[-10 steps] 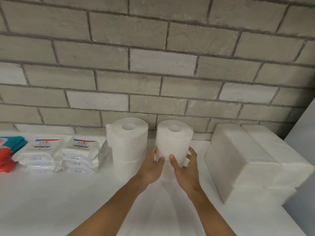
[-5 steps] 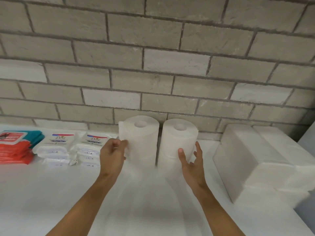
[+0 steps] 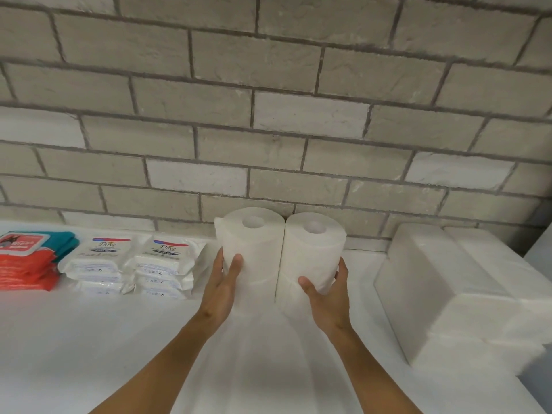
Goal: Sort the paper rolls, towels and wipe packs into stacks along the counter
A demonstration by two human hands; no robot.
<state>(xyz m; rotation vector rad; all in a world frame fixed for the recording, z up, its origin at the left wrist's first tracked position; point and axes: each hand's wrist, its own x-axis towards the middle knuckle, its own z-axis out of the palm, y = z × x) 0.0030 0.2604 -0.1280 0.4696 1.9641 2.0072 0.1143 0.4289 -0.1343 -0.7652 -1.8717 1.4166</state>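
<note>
Hands (image 3: 219,289) two; roll stacks (image 3: 252,252) two

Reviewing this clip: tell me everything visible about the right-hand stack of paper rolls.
The right roll stack is two white paper rolls, one upright on the other, the seam between them faint. The top roll's hollow core faces up. The paper looks soft and lightly textured. It stands on the white counter near the brick wall, pressed side to side against the left roll stack. The right hand cups its lower front, thumb on the face, fingers around the right side.
</note>
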